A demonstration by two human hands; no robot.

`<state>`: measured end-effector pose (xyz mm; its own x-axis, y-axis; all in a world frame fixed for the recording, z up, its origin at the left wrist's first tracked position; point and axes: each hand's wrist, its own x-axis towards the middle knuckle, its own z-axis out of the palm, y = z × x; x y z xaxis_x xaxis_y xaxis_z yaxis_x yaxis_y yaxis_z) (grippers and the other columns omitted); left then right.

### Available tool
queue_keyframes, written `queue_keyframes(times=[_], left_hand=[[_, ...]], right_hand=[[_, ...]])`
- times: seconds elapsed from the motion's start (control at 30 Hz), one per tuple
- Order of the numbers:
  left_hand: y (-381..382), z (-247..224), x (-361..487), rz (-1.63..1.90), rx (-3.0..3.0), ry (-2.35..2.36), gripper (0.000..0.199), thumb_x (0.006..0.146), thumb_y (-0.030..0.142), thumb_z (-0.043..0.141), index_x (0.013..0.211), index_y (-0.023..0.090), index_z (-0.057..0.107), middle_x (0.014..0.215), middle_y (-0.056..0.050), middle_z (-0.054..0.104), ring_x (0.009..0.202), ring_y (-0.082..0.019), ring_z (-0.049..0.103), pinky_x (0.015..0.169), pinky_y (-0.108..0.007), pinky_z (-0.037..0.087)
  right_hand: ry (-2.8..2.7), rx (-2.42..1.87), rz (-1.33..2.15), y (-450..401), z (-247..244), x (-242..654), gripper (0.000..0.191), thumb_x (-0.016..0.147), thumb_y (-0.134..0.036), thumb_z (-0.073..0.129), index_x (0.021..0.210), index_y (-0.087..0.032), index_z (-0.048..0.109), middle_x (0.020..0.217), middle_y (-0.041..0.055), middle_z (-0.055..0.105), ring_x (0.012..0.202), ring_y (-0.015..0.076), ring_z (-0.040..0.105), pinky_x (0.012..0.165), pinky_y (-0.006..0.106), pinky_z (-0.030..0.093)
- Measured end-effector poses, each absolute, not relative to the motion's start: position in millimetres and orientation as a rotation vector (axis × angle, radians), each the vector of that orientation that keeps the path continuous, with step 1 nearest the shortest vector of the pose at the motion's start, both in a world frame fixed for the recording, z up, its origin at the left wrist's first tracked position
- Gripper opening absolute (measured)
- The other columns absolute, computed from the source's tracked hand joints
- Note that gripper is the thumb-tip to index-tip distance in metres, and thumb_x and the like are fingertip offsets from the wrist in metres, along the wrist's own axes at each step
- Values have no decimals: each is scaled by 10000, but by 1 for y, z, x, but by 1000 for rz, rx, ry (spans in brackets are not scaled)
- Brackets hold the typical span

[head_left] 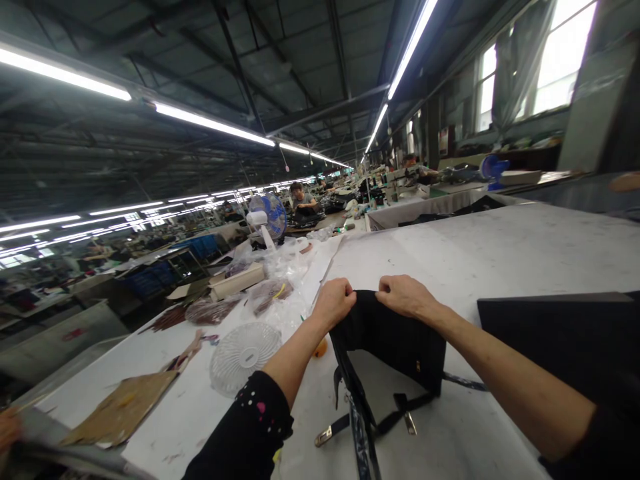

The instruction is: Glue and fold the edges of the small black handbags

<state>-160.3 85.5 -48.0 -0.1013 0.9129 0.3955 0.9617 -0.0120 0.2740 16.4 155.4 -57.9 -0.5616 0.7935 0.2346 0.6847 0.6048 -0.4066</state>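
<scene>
A black bag point(395, 340) with straps stands on the white worktable, its upper edge held up between my hands. My left hand point(334, 303) pinches the left end of that edge, thumb and fingers pressed together. On the right, my right hand point(406, 295) grips the same edge a short way along. Metal buckles point(325, 437) hang from loose straps below, and a narrow strip partly wrapped in plastic point(359, 433) runs down toward me. A small gold-coloured fitting point(418, 366) shows on the black panel. The fingertips' far side is hidden.
Flat black pieces point(555, 333) lie at the right. On the left are a round clear fan cover point(245, 359), brown cardboard point(120, 407) and plastic-wrapped bundles point(215, 310). A blue-and-white fan point(270, 217) stands farther back, near a seated co-worker point(301, 200). Another person's hand point(9, 427) shows at the left edge.
</scene>
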Motion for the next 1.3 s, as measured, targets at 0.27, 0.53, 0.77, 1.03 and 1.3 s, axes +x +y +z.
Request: queue_keyframes(times=[0.27, 0.53, 0.77, 1.03, 1.3], left_hand=[[71, -48, -176, -754, -2235, -2060, 286, 700, 201, 669, 964, 201, 557, 916, -12, 632, 828, -160, 599, 715, -259, 464], [70, -60, -197, -681, -2434, -2172, 645, 568, 286, 840, 1104, 220, 487, 966, -5, 593, 852, -195, 576, 747, -302, 475], [83, -58, -179, -803, -2439, -2084, 365, 727, 348, 724, 1027, 204, 576, 963, -21, 669, 889, -189, 612, 773, -284, 472], [93, -61, -171, -751, -2297, -2136, 105, 772, 215, 601, 846, 209, 674, 813, -6, 702, 804, -181, 628, 739, -281, 472], [93, -60, -169, -737, -2190, -2199, 167, 696, 144, 641, 840, 209, 697, 804, -3, 710, 793, -177, 632, 737, -275, 482]], right_hand=[[-2599, -970, 443, 145, -47, -1, 186, 802, -334, 602, 860, -252, 759, 850, 61, 748, 823, 229, 657, 659, 291, 410], [-2567, -1025, 616, 171, -57, 22, 175, 787, -307, 603, 811, -225, 755, 758, 26, 727, 740, 192, 641, 627, 267, 424], [-2482, -1056, 662, 181, -70, 33, 172, 775, -296, 572, 781, -210, 722, 746, 20, 703, 743, 193, 620, 637, 275, 404], [-2446, -880, 738, 177, -66, 39, 190, 724, -218, 589, 871, -209, 709, 883, 16, 737, 837, 186, 645, 737, 255, 457], [-2433, -876, 709, 183, -70, 23, 183, 741, -343, 667, 857, -212, 720, 843, 27, 739, 802, 198, 651, 716, 277, 468]])
